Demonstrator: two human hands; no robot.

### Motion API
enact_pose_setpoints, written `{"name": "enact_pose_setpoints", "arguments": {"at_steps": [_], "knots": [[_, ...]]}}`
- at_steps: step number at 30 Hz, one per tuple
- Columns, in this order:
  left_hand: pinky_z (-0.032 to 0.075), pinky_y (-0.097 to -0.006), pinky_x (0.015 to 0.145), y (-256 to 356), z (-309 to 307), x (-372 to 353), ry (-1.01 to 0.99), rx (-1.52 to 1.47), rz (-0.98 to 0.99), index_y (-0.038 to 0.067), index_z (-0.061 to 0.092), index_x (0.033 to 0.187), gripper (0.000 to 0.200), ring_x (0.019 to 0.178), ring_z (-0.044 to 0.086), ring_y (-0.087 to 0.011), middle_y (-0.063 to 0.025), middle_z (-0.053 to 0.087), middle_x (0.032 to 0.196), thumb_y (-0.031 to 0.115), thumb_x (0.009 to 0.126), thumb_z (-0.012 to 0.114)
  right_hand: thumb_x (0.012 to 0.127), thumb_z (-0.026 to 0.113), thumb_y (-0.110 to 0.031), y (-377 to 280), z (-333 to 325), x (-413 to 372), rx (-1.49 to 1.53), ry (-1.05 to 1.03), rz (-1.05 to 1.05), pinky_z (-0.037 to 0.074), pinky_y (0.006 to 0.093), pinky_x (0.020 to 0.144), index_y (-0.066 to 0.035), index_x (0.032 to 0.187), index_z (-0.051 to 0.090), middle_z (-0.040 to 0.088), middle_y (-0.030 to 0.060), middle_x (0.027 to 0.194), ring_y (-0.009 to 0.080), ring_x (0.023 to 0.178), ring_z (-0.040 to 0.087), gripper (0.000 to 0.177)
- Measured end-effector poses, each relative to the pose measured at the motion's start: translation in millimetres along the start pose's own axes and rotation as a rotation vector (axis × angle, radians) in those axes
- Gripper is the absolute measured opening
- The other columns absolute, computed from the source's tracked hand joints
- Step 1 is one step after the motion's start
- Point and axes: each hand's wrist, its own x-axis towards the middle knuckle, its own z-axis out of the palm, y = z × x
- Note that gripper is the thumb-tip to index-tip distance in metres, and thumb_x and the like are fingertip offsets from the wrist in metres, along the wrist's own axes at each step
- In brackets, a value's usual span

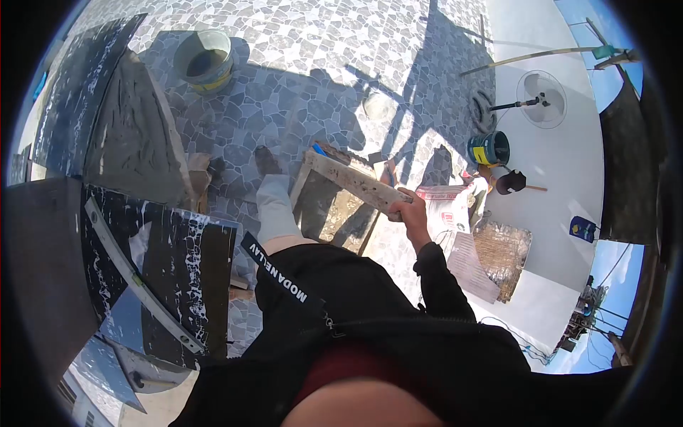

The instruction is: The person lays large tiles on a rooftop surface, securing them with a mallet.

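My right hand (411, 212) is closed round the near end of a worn, mortar-spotted wooden board (352, 183). From there the board slants up and left, over a shallow wooden frame (300, 191) with a dirty, sunlit surface inside. Just right of this hand lie crumpled paper bags (449, 203) with red print. My left hand is out of view. To the left, a long spirit level (135, 277) rests across dark, white-splashed panels (186, 267).
A bucket with dark contents (206, 64) stands on the stone-patterned floor (299, 43), beside a heap of grey mortar (131, 132). Along the white wall are a dark green bucket (491, 148), a fan (541, 99) and a black tool with a wooden handle (511, 182).
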Motion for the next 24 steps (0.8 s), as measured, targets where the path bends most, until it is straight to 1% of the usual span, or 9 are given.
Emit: {"name": "enact_pose_setpoints", "arguments": {"at_steps": [4, 6, 7, 10, 14, 16, 18, 23, 24], "knots": [[0.048, -0.0400, 0.096, -36.7, 62.3, 40.0, -0.124, -0.274, 0.159, 0.003, 0.056, 0.129, 0.047, 0.108, 0.063, -0.0231, -0.0102, 0.067, 0.114, 0.023, 0.087, 0.066, 0.060, 0.066, -0.002, -113.1, 7.6, 71.9, -0.133, -0.125, -0.046, 0.052, 0.0310, 0.075, 0.004, 0.118, 0.063, 0.066, 0.0139, 0.102, 0.0231, 0.085, 0.064, 0.059], [0.047, -0.0373, 0.084, 23.7, 156.1, 26.2, 0.184, -0.193, 0.066, 0.010, 0.057, 0.105, 0.020, 0.085, 0.059, -0.0176, -0.0020, 0.059, 0.086, 0.012, 0.086, 0.060, 0.062, 0.063, 0.000, -181.4, 15.1, 80.8, -0.049, -0.156, 0.023, 0.056, 0.0337, 0.072, 0.005, 0.122, 0.059, 0.064, 0.0164, 0.105, 0.0261, 0.085, 0.065, 0.061], [0.046, -0.0370, 0.083, 18.6, 148.4, 33.6, 0.075, -0.220, 0.069, 0.009, 0.057, 0.110, 0.024, 0.087, 0.058, -0.0170, -0.0028, 0.059, 0.087, 0.014, 0.086, 0.061, 0.063, 0.061, 0.000, -210.3, 18.0, 81.8, -0.046, -0.141, 0.028, 0.058, 0.0353, 0.071, 0.006, 0.123, 0.057, 0.064, 0.0174, 0.107, 0.0277, 0.086, 0.066, 0.061], [0.049, -0.0457, 0.089, 34.3, 201.1, 39.8, 0.157, -0.289, 0.166, 0.012, 0.055, 0.118, 0.030, 0.092, 0.060, -0.0195, -0.0048, 0.060, 0.090, 0.019, 0.090, 0.062, 0.065, 0.058, 0.002, -281.1, 30.0, 101.3, -0.111, -0.115, -0.076, 0.060, 0.0386, 0.070, 0.006, 0.125, 0.054, 0.062, 0.0204, 0.111, 0.0319, 0.090, 0.066, 0.061], [0.049, -0.0473, 0.090, 47.1, 254.2, 60.4, 0.220, -0.385, 0.220, 0.012, 0.049, 0.129, 0.043, 0.097, 0.061, -0.0208, -0.0056, 0.062, 0.095, 0.020, 0.090, 0.064, 0.069, 0.058, -0.002, -347.7, 37.6, 151.9, -0.166, -0.258, -0.192, 0.058, 0.0412, 0.076, 0.002, 0.126, 0.055, 0.060, 0.0153, 0.111, 0.0317, 0.096, 0.063, 0.057], [0.050, -0.0473, 0.090, 52.5, 279.2, 79.1, 0.174, -0.469, 0.388, 0.010, 0.050, 0.129, 0.044, 0.096, 0.061, -0.0211, -0.0060, 0.062, 0.097, 0.022, 0.090, 0.065, 0.069, 0.059, -0.004, -375.8, 52.6, 183.1, -0.193, -0.286, -0.240, 0.058, 0.0414, 0.075, 0.002, 0.125, 0.056, 0.060, 0.0151, 0.112, 0.0322, 0.098, 0.062, 0.056], [0.052, -0.0449, 0.085, 60.0, 305.7, 103.7, 0.244, -0.477, 0.453, 0.009, 0.055, 0.118, 0.040, 0.090, 0.061, -0.0205, -0.0047, 0.060, 0.093, 0.033, 0.089, 0.068, 0.069, 0.060, -0.005, -402.6, 72.7, 224.2, -0.212, -0.339, -0.294, 0.058, 0.0415, 0.075, 0.001, 0.124, 0.056, 0.059, 0.0150, 0.113, 0.0327, 0.099, 0.062, 0.055], [0.055, -0.0370, 0.072, 49.0, 356.6, 184.8, 0.298, -0.507, 0.723, 0.008, 0.057, 0.089, 0.022, 0.080, 0.061, -0.0175, -0.0049, 0.058, 0.086, 0.027, 0.091, 0.066, 0.066, 0.063, -0.007, -489.5, 145.5, 335.4, -0.468, -0.598, -0.384, 0.059, 0.0381, 0.067, 0.002, 0.122, 0.057, 0.062, 0.0162, 0.109, 0.0285, 0.091, 0.064, 0.057], [0.055, -0.0340, 0.075, 65.0, 385.7, 193.5, 0.421, -0.417, 0.676, 0.009, 0.059, 0.099, 0.017, 0.082, 0.062, -0.0145, -0.0004, 0.056, 0.079, 0.025, 0.093, 0.064, 0.066, 0.063, -0.007, -511.4, 160.4, 355.0, -0.571, -0.672, -0.429, 0.059, 0.0358, 0.063, 0.004, 0.123, 0.056, 0.063, 0.0164, 0.106, 0.0267, 0.086, 0.065, 0.058]]}}
